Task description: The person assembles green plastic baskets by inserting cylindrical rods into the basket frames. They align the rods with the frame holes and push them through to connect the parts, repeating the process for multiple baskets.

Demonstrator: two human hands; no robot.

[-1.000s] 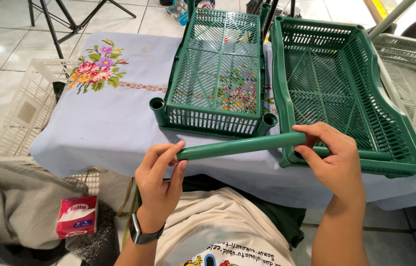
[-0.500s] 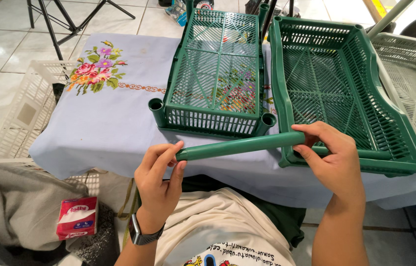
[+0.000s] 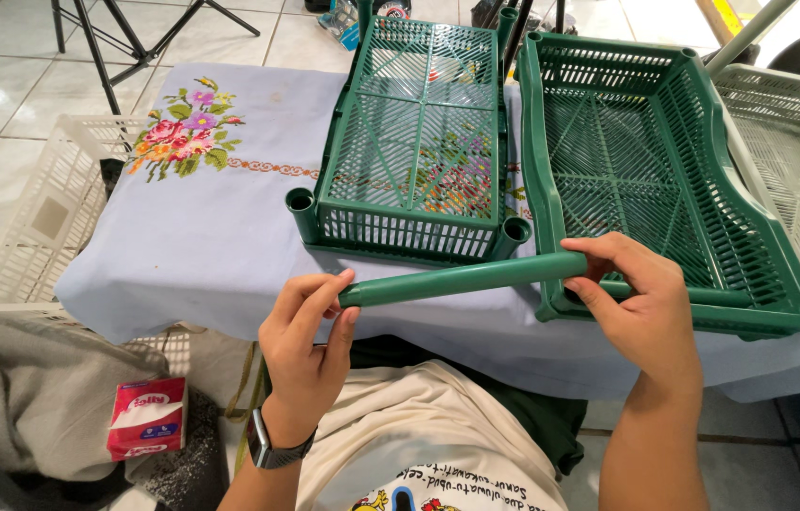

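Tube [image 3: 462, 279], green plastic, lies nearly level across the person's front, its long axis running left to right with the right end slightly higher and farther from the body. It hangs in the air just off the near edge of the surface [image 3: 220, 237], which is draped in a pale blue cloth with stitched flowers. The left hand [image 3: 305, 345], palm turned up and wrist bent back, pinches the tube's open left end between thumb and fingertips. The right hand [image 3: 632, 303] curls over the right end from above, fingers wrapped round it, directly over the near rim of the large tray [image 3: 651, 161]. A small tray [image 3: 419, 142], also green, sits bottom up in the middle of the surface, just beyond the tube, with round corner sockets at its near corners. The two trays stand side by side, almost touching. A white crate [image 3: 40, 213] leans off the surface's left edge, and a white tray [image 3: 798, 170] lies past the large tray on the right. Bare cloth lies open left of the small tray. A red tissue pack [image 3: 146, 416] rests on grey fabric below the left hand.
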